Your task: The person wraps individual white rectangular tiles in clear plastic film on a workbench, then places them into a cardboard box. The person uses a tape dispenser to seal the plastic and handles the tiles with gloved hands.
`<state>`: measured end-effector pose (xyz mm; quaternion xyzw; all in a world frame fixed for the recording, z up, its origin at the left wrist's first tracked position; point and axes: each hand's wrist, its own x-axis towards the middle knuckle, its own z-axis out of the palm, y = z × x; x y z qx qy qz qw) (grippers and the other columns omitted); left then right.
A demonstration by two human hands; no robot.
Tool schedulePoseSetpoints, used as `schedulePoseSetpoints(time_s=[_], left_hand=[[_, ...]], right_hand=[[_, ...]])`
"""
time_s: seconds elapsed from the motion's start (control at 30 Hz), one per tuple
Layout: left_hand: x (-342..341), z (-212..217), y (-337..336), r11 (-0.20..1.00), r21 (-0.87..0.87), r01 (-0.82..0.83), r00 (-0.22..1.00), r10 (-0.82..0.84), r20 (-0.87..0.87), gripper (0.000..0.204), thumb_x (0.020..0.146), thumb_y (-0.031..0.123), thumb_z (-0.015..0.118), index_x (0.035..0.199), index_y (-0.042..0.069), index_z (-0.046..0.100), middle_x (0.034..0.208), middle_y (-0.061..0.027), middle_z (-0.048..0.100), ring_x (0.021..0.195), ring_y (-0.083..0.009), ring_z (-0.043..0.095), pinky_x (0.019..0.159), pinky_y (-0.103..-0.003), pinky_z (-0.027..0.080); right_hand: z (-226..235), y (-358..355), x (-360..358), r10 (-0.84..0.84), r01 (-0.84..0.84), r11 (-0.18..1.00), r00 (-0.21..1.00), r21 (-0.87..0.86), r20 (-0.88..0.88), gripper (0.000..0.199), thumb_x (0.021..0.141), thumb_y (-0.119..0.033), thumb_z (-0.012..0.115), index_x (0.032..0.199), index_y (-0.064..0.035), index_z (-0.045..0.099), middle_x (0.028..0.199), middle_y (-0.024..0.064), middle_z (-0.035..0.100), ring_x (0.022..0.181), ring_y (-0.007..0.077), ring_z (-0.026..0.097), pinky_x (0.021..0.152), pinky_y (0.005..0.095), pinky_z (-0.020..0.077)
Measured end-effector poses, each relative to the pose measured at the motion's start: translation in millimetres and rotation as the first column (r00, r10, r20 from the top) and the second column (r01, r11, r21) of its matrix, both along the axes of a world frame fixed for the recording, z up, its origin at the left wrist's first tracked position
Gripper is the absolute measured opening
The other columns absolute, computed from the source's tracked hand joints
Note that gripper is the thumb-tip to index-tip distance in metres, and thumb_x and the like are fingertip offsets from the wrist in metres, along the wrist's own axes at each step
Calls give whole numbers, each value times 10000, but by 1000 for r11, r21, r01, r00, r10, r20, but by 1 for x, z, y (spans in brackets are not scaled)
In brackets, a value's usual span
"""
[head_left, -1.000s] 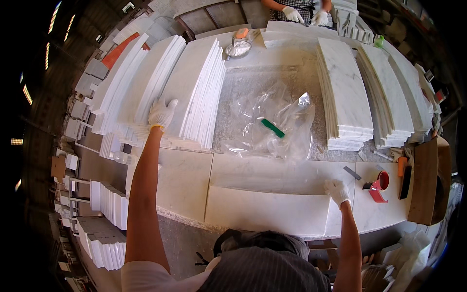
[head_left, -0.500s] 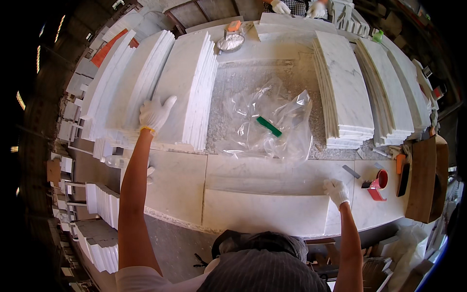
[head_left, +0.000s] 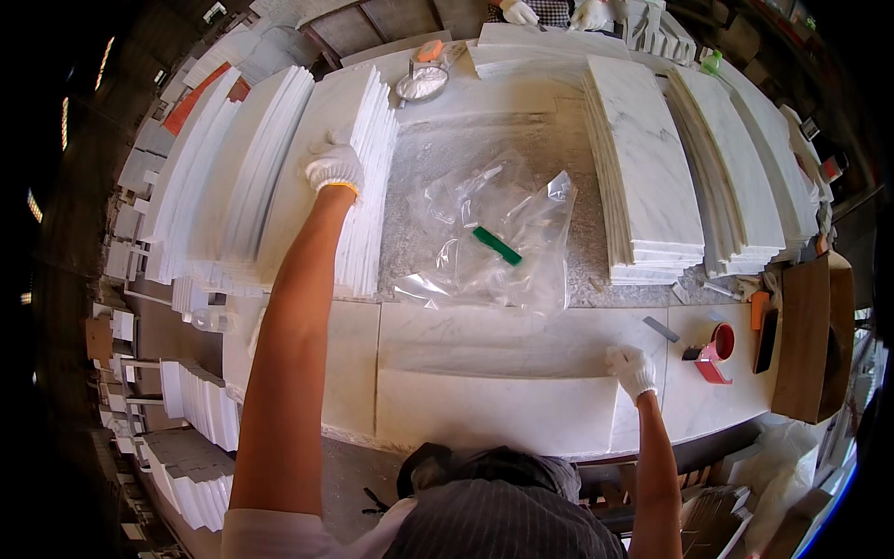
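My left hand [head_left: 333, 168], in a white knit glove with a yellow cuff, rests on the top of a stack of white marble slabs [head_left: 312, 200] on the left. Its fingers are partly bent over the stone and look empty. Near the table's front edge lies a long marble slab [head_left: 494, 402]. By that slab's right end is my right hand [head_left: 633, 370], also gloved, with its fingers curled closed. What they hold, if anything, is hidden.
Crumpled clear plastic [head_left: 438, 200] lies mid-table under a green strip [head_left: 496, 246]. More slab stacks [head_left: 647, 168] stand at right. Nearby are a red tape dispenser [head_left: 715, 359], a grey flat strip [head_left: 661, 329] and a cardboard box [head_left: 805, 340]. A bowl of white powder [head_left: 422, 84] and a co-worker's gloved hands [head_left: 591, 14] are at the far side.
My left hand has moved right and farther away across the stack top, and its fingers look more bent. My right hand stays by the slab's end. The whole view has shifted slightly.
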<state>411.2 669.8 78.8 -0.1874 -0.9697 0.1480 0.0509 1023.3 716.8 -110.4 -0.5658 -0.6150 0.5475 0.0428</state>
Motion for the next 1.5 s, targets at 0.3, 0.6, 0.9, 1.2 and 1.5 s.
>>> schedulePoseSetpoints(time_s=[0.3,0.6,0.9,1.2,1.5], left_hand=[[-5,68,-31,962,130,240,968,-247,42,411,951,283,542,1234,-9,607,1198,-299,658,1144,-452,626,979,-499,496],[17,160,-127,774,540,331,853,-490,179,352,921,217,582,1117,-68,644,1051,-192,715,937,-325,684,848,-412,525],[228,163,-185,806,546,227,628,-550,551,182,898,122,604,844,-36,532,699,-75,487,685,-135,484,653,-331,439],[344,72,-190,654,434,620,278,-700,657,293,906,204,679,1112,-1,648,907,-191,680,826,-335,665,752,-388,508],[369,1,-209,356,307,883,242,-904,353,322,886,183,635,1189,73,645,1067,-141,713,918,-319,699,754,-424,544]], right_hand=[[-14,1,8,38,-41,998,997,49,62,373,932,-412,642,925,-63,773,750,77,728,689,169,688,654,336,520],[-5,4,4,116,-127,988,985,83,131,443,931,-488,604,918,-78,773,798,88,749,749,224,718,719,380,535],[-19,8,12,185,-212,964,968,158,167,453,922,-539,570,970,-143,783,884,136,745,842,337,711,791,428,540],[-13,8,15,226,-302,887,943,349,243,427,929,-504,562,1017,-142,770,903,127,748,824,346,704,776,437,537],[-9,13,15,231,-261,938,961,229,152,398,934,-437,610,1005,-82,775,851,103,752,785,222,708,758,371,542]])
